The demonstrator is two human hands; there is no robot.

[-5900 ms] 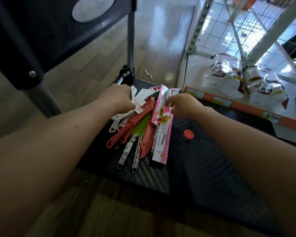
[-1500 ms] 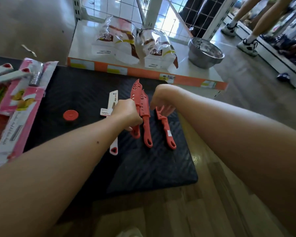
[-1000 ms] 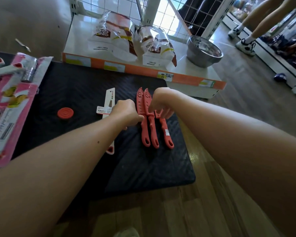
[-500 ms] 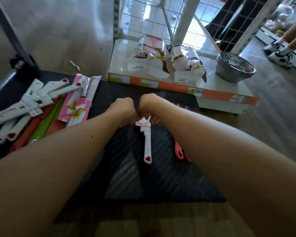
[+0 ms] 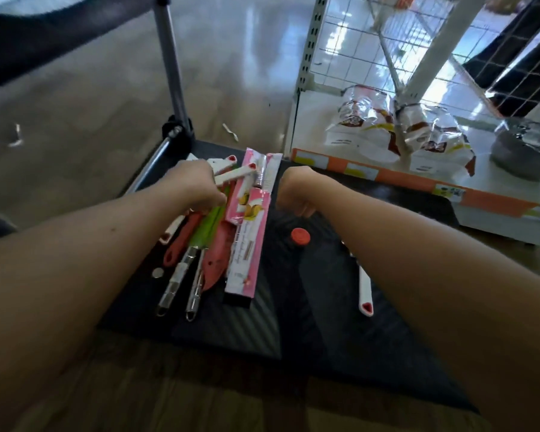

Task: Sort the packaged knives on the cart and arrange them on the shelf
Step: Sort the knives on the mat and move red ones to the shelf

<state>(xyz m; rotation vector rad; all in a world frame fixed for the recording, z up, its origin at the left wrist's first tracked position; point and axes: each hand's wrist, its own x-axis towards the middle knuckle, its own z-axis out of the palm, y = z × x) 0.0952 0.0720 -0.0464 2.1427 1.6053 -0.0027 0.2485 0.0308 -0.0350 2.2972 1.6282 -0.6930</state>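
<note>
Several white knives (image 5: pixel 235 174), left fingers (image 5: pixel 214 196) gripping them

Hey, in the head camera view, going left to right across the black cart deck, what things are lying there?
From the left: small silver disc → green-sheathed knives → pink knife package → red round cap → white knife.

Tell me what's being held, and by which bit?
The left grip curls round the white knives near their middles, red-tipped handles sticking out. The right grip is curled, holding nothing.
</note>
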